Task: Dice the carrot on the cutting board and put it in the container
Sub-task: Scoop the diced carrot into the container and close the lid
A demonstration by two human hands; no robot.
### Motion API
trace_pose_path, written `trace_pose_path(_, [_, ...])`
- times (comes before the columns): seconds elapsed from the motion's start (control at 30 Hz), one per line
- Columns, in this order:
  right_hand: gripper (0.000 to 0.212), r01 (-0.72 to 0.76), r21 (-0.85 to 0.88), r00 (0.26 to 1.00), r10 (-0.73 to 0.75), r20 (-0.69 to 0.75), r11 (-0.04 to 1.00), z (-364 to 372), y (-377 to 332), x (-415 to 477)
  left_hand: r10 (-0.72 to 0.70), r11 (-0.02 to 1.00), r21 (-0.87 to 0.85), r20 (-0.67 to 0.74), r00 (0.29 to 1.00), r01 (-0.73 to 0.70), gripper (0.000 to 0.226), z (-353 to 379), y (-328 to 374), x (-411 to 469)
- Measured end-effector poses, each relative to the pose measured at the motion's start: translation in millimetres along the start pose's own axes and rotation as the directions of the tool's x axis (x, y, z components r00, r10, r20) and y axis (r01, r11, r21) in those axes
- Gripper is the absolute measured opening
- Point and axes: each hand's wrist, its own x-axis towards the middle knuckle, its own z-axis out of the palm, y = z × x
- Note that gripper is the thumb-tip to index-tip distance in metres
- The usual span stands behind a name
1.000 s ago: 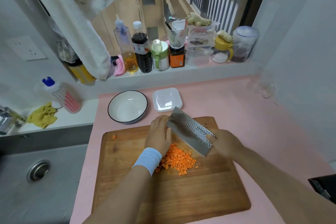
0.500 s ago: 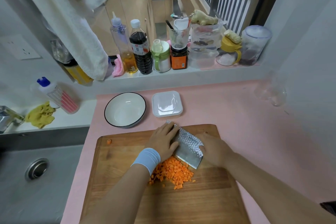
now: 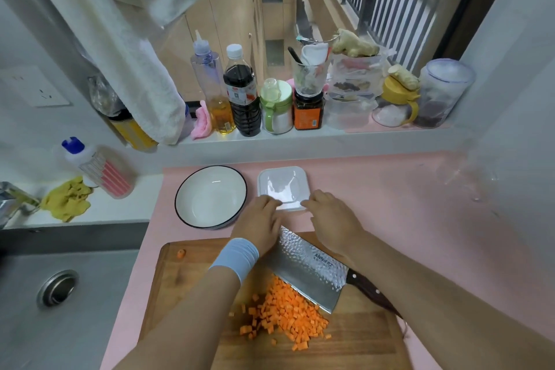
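Carrot dice (image 3: 285, 318) part-hidden by knife (image 3: 309, 270); left hand (image 3: 258, 221), right hand (image 3: 333, 219) touch container (image 3: 262, 183), grip unclear.

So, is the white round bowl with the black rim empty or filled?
Empty. The white round black-rimmed bowl shows only its bare glossy inside; the diced orange carrot lies heaped on the wooden cutting board.

The pink counter (image 3: 390, 204) in front of me carries a wooden cutting board (image 3: 186, 288) at its near edge. Beyond the board stand a white black-rimmed bowl (image 3: 210, 198) and, just beside it on the right, a square white container (image 3: 282, 183). A clear glass vessel (image 3: 468, 180), blurred, sits far right
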Motion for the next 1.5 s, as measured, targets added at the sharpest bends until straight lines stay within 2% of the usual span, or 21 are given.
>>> trace_pose_path(0.17, [0.059,0.041,-0.187,0.994,-0.021,0.107,0.982,4,9,35,-0.027,0.989,0.147,0.225,0.974,-0.007,0.074,5,-13,37])
trace_pose_path(0.23, [0.054,0.093,-0.233,0.985,-0.055,0.164,0.968,9,16,45,-0.054,0.982,0.188,0.286,0.957,0.0,0.088,9,-18,49])
trace_pose_path(0.33, [0.045,0.14,-0.268,0.975,-0.086,0.203,0.953,18,26,54,-0.047,0.982,0.187,0.359,0.932,-0.023,0.096,15,-24,61])
trace_pose_path(0.43, [0.033,0.261,-0.419,0.964,-0.211,0.161,0.869,26,29,58,-0.022,0.987,0.155,0.333,0.943,-0.032,0.092,20,-28,64])
trace_pose_path(0.57, [0.04,0.383,-0.608,0.91,-0.398,0.118,0.695,40,31,55,-0.002,0.994,0.108,0.264,0.965,-0.028,0.083,25,-35,66])
trace_pose_path(0.63, [0.036,0.367,-0.626,0.901,-0.431,0.055,0.688,42,29,57,0.007,0.998,0.057,0.253,0.967,-0.022,0.083,27,-39,67])
trace_pose_path(0.7, [0.027,0.345,-0.61,0.898,-0.44,-0.008,0.713,44,28,61,0.002,1.0,-0.008,0.234,0.972,-0.001,0.085,30,-42,67])
trace_pose_path(0.8, [0.027,0.337,-0.548,0.887,-0.454,-0.088,0.765,48,31,67,-0.022,0.993,-0.112,0.196,0.98,0.044,0.084,35,-43,67])
trace_pose_path(0.97, [0.022,0.303,-0.402,0.878,-0.417,-0.236,0.864,43,26,66,-0.042,0.975,-0.212,0.095,0.995,0.061,0.079,30,-41,63])
trace_pose_path(1.07, [0.024,0.255,-0.288,0.906,-0.332,-0.264,0.923,31,20,66,-0.138,0.948,-0.292,-0.007,0.99,0.129,0.1,23,-34,60])
trace_pose_path(1.2, [0.036,0.118,-0.132,0.959,-0.148,-0.241,0.984,17,13,64,-0.239,0.94,-0.27,-0.083,0.967,0.209,0.125,9,-27,55])
trace_pose_path(1.37, [0.034,-0.027,-0.04,0.931,0.01,-0.364,0.999,-6,7,63,-0.245,0.939,-0.284,-0.149,0.958,0.195,0.113,10,-25,44])
trace_pose_path(1.47, [0.038,-0.111,-0.097,0.915,0.063,-0.399,0.989,-17,11,57,-0.257,0.902,-0.373,-0.065,0.964,0.216,0.112,14,-19,45])
trace_pose_path(1.5, [0.038,-0.136,-0.134,0.913,0.072,-0.402,0.982,-19,14,53,-0.262,0.898,-0.375,-0.032,0.965,0.231,0.106,15,-18,46])
